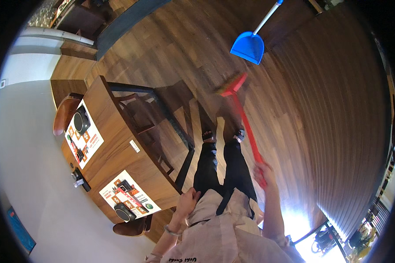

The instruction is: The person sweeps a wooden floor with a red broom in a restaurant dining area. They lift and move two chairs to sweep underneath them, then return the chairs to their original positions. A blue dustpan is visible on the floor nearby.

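My right hand [264, 174] grips the upper end of the red handle of a broom [250, 131]. The broom's red head, with yellowish bristles, is at the wood-look floor beyond my feet, slightly blurred. Farther off, a blue dustpan [249, 46] with a long pale handle stands on the floor, apart from the broom; no hand on it shows. My left hand [188, 201] rests near my left hip by the table's corner, fingers curled; whether it holds the cloth there I cannot tell.
A wooden table [118, 131] on dark metal legs stands at the left, bearing printed placemats, black bowls and a small condiment holder. Wooden chairs [65, 113] are tucked at it. A ribbed wall [342, 115] runs along the right. A raised edge [118, 26] crosses the far left floor.
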Tool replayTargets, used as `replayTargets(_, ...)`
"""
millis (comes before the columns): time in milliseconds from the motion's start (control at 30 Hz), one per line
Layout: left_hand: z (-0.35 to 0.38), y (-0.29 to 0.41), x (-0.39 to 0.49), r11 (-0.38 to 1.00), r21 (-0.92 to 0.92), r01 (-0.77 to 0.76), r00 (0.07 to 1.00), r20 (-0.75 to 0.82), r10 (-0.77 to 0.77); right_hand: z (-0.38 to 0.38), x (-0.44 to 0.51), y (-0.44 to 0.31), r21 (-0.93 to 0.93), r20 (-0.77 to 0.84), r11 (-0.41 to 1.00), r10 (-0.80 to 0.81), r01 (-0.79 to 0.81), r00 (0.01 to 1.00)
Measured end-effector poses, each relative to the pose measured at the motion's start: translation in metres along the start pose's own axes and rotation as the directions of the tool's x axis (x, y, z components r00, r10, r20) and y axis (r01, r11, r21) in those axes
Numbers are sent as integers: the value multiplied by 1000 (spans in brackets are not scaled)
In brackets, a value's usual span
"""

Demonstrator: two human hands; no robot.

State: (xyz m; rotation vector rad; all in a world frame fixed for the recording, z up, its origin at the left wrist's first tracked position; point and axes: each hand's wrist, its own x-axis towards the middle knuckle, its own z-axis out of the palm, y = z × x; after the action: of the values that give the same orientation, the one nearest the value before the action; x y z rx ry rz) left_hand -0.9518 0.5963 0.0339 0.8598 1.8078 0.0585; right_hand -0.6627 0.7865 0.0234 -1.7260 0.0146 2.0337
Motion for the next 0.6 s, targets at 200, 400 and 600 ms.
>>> replayTargets(200, 16, 39, 4, 996, 75, 40, 986, -162, -27, -190, -111, -3, -329, -370, 942, -60, -71, 927)
replayTargets(400, 26, 79, 5, 970, 227, 85, 986, -157, -49, -325, 43, -11, -394, -442, 917, -135, -57, 887)
replayTargets(600, 46, 96, -14, 936, 312, 164, 964, -254, -84, -191, 212, 9, -627, -339, 771, -141, -111, 930)
